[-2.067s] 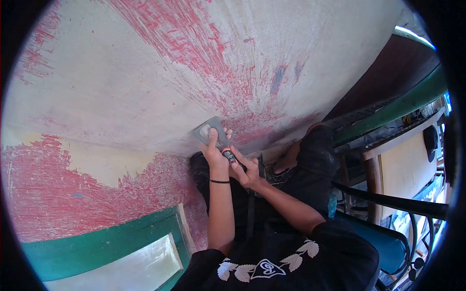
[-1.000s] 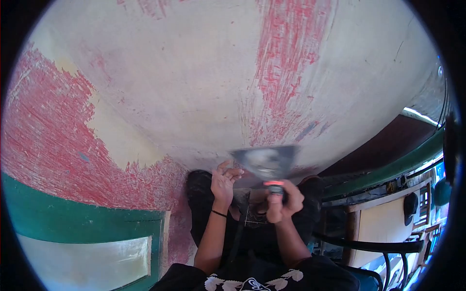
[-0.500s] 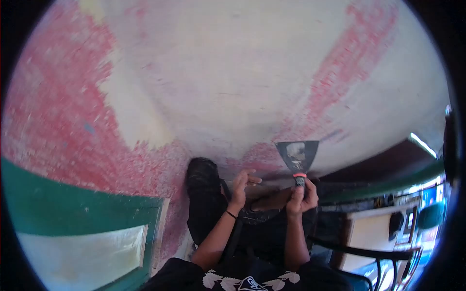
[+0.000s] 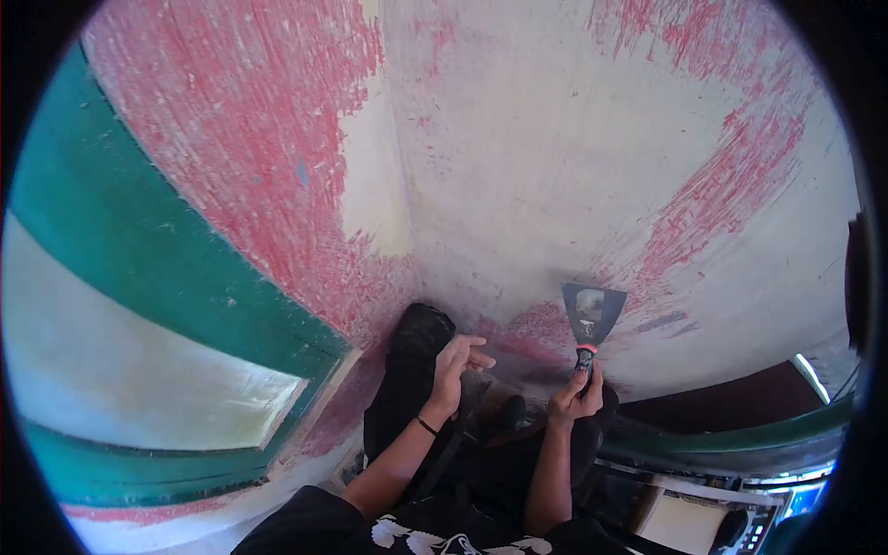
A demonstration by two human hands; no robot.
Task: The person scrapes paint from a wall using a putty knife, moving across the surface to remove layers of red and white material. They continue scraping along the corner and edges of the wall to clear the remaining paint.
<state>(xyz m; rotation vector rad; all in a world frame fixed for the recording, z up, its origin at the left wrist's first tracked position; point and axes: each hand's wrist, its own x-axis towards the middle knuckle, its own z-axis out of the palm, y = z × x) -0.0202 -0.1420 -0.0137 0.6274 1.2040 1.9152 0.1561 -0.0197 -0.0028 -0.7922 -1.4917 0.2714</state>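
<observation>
A: What is held at this moment, and where?

B: A scraper is held by the right hand; the fingers are closed tight around its dark handle, just under the orange collar; the blade is turned upward and is seen against the wall, at a patch of red paint; whether the edge is touching the surface or only near to it cannot be told.

A: And the left hand?

B: Nothing is held in it; the fingers are half curled and loose, and it hangs just beside the person's dark knee, a little apart from the scraper; a thin black band is worn on the wrist.

A: What is seen around?

B: Much paint is already scratched off the wall, so pale plaster is shown between red streaks; a green frame with a pale panel is at the left.

A: What could go wrong from here?

B: The handle is gripped low and by one hand only; if the blade is pressed at a steep angle, it could be dug into the plaster, or it could slip sideways, I think; the free hand is near enough to be caught by the corner; dust could also be dropped toward the face, since the work is above.
</observation>
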